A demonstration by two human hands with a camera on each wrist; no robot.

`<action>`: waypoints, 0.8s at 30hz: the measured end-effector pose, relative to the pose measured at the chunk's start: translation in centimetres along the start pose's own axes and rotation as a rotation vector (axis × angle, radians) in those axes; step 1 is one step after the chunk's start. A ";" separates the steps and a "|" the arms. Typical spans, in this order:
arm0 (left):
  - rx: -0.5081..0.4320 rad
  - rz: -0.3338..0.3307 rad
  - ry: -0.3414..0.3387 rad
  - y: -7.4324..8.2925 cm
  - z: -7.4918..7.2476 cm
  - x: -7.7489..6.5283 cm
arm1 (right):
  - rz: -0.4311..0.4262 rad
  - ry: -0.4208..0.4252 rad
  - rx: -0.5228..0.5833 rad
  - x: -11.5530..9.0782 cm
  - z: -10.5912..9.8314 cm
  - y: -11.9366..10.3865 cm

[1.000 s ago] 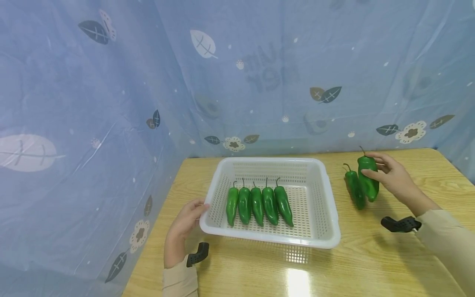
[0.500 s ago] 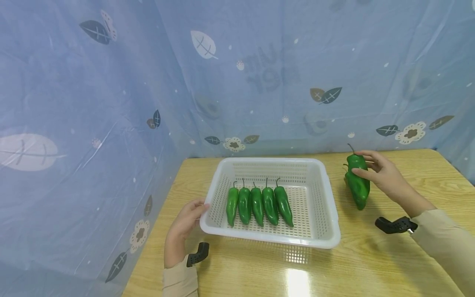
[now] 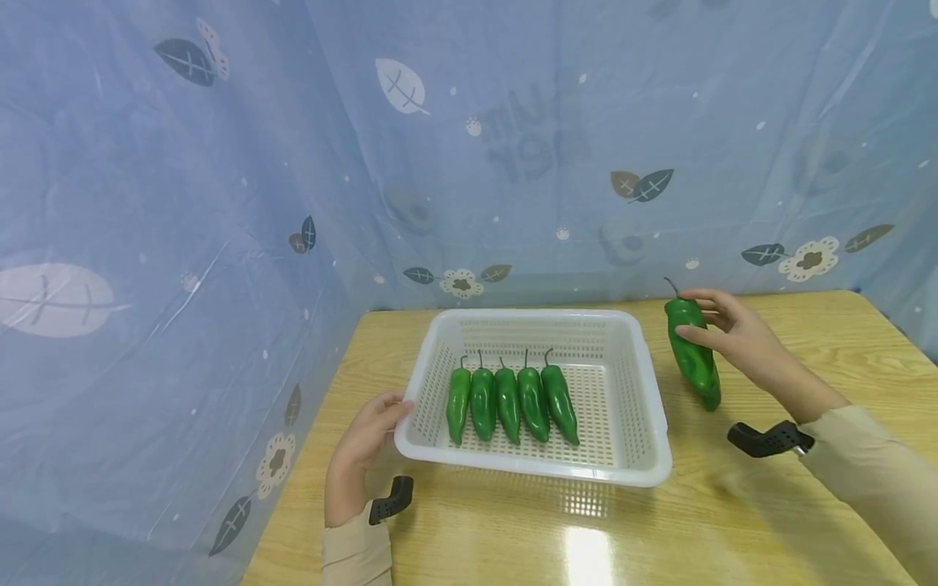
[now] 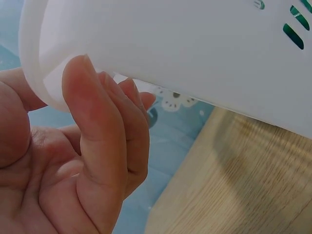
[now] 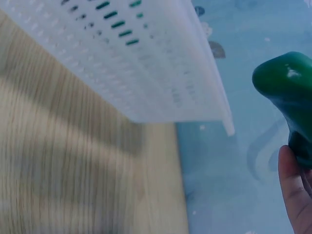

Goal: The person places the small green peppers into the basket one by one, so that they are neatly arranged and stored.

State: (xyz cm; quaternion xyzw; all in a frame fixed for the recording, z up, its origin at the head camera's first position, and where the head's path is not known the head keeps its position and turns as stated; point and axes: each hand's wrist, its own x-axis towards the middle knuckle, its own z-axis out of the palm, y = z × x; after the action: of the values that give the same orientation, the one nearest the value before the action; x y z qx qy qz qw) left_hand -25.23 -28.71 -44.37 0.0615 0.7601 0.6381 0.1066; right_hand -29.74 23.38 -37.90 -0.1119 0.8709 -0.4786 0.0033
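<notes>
My left hand (image 3: 370, 427) grips the left rim of a white perforated plastic basket (image 3: 528, 470); in the left wrist view its fingers (image 4: 105, 126) curl at the basket's edge. Inside the basket, several green peppers (image 3: 507, 407) lie side by side, stems pointing away from me. To the right of the basket my right hand (image 3: 740, 334) holds another green pepper (image 3: 687, 346) between thumb and fingers, stem up. A second loose pepper (image 3: 712, 399) is mostly hidden behind it, only its lower end showing. In the right wrist view the held pepper (image 5: 292, 83) is beside the basket wall (image 5: 161, 73).
The basket stands on a light wood-grain table (image 3: 469, 537). A blue sheet (image 3: 513, 203) printed with leaves and flowers hangs behind the table and along its left side. Each sleeve has a black wrist mount (image 3: 769, 440) near the cuff.
My right hand has moved left with the held pepper toward the basket, passing in front of the other loose pepper and covering most of it. The left hand and basket have stayed in place.
</notes>
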 end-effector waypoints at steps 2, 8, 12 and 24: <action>-0.002 -0.001 0.006 0.0 0.0 0.0 | -0.012 0.003 -0.014 0.0 0.3 -0.5; 0.003 0.000 0.009 -0.2 0.0 0.0 | -0.019 0.012 -0.019 0.1 1.1 -1.7; 0.004 0.002 0.010 -0.1 0.0 0.1 | -0.019 -0.009 -0.003 0.4 1.6 -2.3; -0.001 -0.009 0.009 0.1 0.0 0.0 | 0.055 -0.075 0.061 1.1 3.3 -4.6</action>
State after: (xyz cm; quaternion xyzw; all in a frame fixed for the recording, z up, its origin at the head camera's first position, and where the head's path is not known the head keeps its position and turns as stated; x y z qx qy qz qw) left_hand -25.28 -28.66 -44.26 0.0554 0.7606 0.6381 0.1060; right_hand -29.55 18.04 -35.71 -0.1057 0.8579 -0.5002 0.0523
